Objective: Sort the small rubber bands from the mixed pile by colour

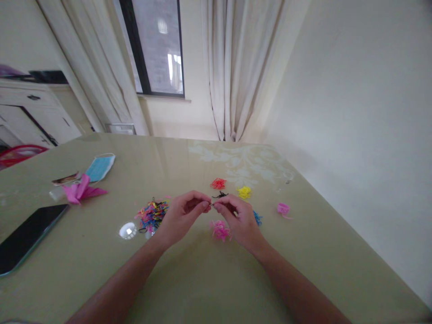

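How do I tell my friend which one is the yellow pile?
Find the big shiny table, then the person's right hand over it. Just past that hand, to the right of the red pile, is the little yellow pile. It's yellow all through, unlike the bigger mixed heap by the left hand.

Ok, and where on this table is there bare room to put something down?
Bare table shows between the phone and left forearm, between the blue mask and red pile, and between the right forearm and small pink bundle. It's crowded around the left hand and right hand: multicoloured pile, yellow pile, pink pile.
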Demonstrator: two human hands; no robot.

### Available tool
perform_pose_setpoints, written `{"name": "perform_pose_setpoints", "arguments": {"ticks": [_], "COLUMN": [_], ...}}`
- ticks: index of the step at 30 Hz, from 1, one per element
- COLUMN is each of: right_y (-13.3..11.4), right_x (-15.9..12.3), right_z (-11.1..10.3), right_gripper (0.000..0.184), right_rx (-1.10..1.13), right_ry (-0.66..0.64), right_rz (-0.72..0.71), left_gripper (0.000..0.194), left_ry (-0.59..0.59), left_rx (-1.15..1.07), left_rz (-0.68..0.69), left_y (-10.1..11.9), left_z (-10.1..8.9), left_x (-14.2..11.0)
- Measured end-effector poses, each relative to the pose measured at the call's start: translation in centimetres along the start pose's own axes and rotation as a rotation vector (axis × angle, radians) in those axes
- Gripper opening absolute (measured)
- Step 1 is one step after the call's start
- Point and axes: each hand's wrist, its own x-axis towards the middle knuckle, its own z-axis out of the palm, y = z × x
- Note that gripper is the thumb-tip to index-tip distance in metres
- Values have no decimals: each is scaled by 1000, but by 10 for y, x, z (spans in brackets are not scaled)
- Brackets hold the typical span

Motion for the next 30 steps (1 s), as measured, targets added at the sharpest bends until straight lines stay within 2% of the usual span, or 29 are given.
{"name": "perform_pose_setpoints", "arguments": {"ticks": [4,8,18,21,23,26,30], "right_y": [3,6,4,6,9,17,31], "right_x": [0,0,-3,-1,3,9,13], "right_z": [1,2,1,-1,-4,-13,-20], "right_gripper": [25,33,32,32,32,31,32], "right_rx": [159,224,218,178,85,-224,-668], "right_ry": [-43,-50,-43,-23,28,132,144], "right_rz": [110,145,136,132,108,46,31], "left_gripper": [25,26,22,24,28,30,23], "left_ry": [-11,-24,-16,33,124,230,139], "left_rx": [-1,8,38,98,194,488,1057], "left_rz": [-22,-18,5,8,-4,-76,-260], "left_y": [1,1,1,3,6,9,8], "left_z": [1,2,2,-2,-11,-34,-62], "left_x": [-1,-2,-2,1,6,12,13]}}
